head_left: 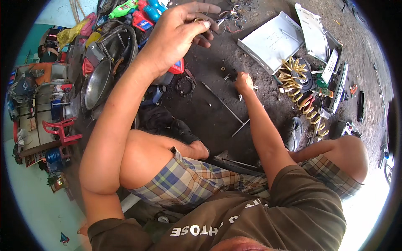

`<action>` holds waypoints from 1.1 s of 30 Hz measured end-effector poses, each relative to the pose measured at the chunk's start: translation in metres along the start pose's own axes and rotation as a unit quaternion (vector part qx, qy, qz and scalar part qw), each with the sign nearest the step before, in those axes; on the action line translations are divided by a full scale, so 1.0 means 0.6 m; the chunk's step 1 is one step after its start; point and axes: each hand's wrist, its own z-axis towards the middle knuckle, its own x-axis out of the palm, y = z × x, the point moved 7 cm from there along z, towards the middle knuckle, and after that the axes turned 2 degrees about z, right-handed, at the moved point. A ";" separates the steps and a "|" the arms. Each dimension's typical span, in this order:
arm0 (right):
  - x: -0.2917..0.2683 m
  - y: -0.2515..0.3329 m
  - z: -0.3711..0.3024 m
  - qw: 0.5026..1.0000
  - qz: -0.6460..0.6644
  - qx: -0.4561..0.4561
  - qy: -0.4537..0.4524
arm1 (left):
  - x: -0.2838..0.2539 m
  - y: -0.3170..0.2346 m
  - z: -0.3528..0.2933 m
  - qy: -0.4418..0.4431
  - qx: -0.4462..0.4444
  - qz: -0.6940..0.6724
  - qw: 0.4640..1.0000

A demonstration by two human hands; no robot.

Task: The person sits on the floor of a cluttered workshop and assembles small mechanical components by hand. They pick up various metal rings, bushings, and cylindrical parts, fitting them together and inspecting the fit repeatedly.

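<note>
My left hand (pixel 178 37) is raised at the upper middle. Its thumb bends against the index finger at a small brass-coloured ring (pixel 199 19), and the other fingers curl loosely. Low over the dark ground, my right hand (pixel 244 83) is closed, its fingertips mostly hidden. Beside it lie a small metal part (pixel 227 77) and another brass-coloured ring (pixel 223 68). Between my feet and my right hand, a long T-handle wrench (pixel 222 103) rests on the ground. A dark toothed ring or coiled chain (pixel 184 86) lies further left.
To the right are an open metal case (pixel 270 44), a coiled yellow hose (pixel 309 109) and a green circuit board (pixel 324 88). At the left stand a round metal basin (pixel 98 83), several bottles (pixel 142 21) and a red plastic chair (pixel 62 130). My shoes flank the wrench.
</note>
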 end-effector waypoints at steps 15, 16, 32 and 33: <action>-0.172 0.141 0.012 0.566 0.806 0.021 0.171 | -0.020 0.012 0.006 -0.011 0.058 0.053 0.997; -0.194 0.174 0.005 0.538 0.824 -0.003 0.176 | -0.022 0.009 0.005 -0.015 0.059 0.052 0.997; -0.428 0.392 -0.101 0.365 0.873 -0.213 0.244 | 0.000 -0.060 -0.010 -0.015 0.106 0.077 0.991; -0.433 0.395 -0.105 0.361 0.876 -0.211 0.241 | 0.002 -0.067 -0.012 -0.019 0.121 0.080 0.989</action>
